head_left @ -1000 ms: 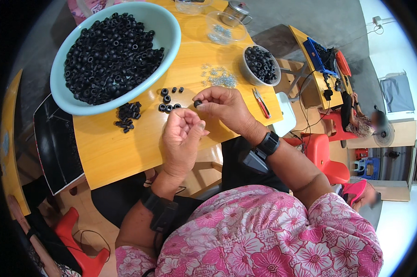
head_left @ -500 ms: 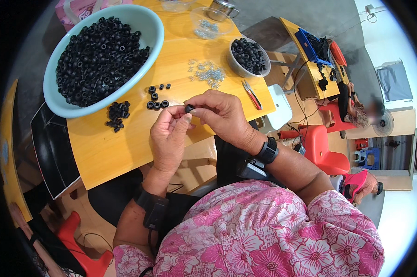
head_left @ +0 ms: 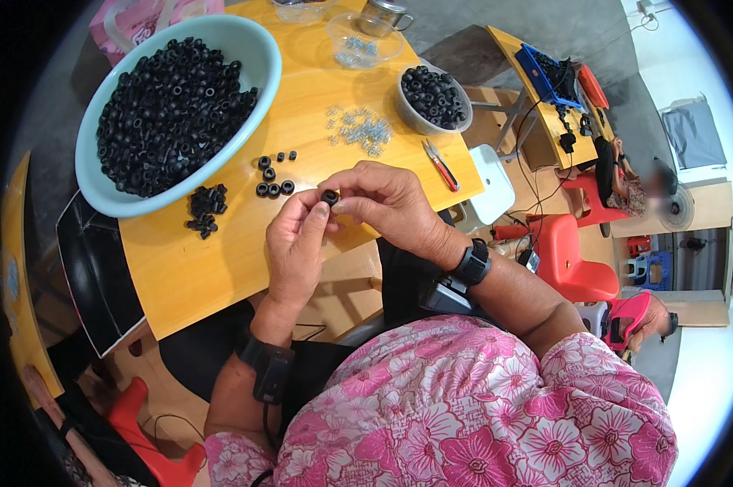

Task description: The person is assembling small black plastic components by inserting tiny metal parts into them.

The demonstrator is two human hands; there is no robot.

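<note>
I have both hands together over the near part of the tabletop (head_left: 212,280), the left hand (head_left: 296,239) and right hand (head_left: 389,203) pinching one small black ring (head_left: 330,197) between thumbs and fingertips, its opening facing my camera. Just past the fingers I see loose black rings (head_left: 270,174), and to their left a small pile of black pieces (head_left: 206,211) near the pale blue basin (head_left: 270,73). Red-handled cutters (head_left: 442,166) lie right of the right hand, near a clear tub (head_left: 415,118) full of black parts.

Head-worn fisheye, looking down, near left hand (head_left: 295,247) and right hand (head_left: 392,204), table (head_left: 196,280) beyond
</note>
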